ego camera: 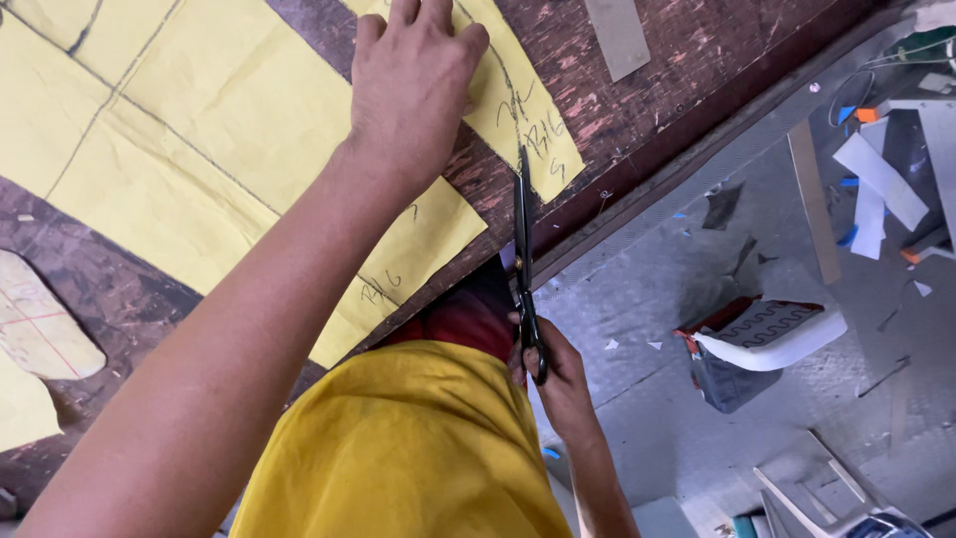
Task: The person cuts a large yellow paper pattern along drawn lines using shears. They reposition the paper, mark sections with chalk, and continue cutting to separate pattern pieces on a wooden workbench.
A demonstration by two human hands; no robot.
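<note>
My left hand [413, 75] presses flat on a large yellow paper pattern [199, 120] marked with pencil lines and handwriting, spread on a worn dark wooden table [637, 110]. My right hand [560, 374] grips black scissors [523, 259] by the handles at the table's edge. The blades point away from me and reach a narrow yellow strip [518, 110] of the pattern beside my left hand. My yellow shirt [408, 448] fills the bottom centre.
A pale cut-out piece [40, 319] lies at the table's left. A grey strip [617, 35] rests at the far side. Right of the table is a grey floor [677, 299] littered with scraps, white strips [881, 179], a folded white piece [772, 339] and a white frame [827, 488].
</note>
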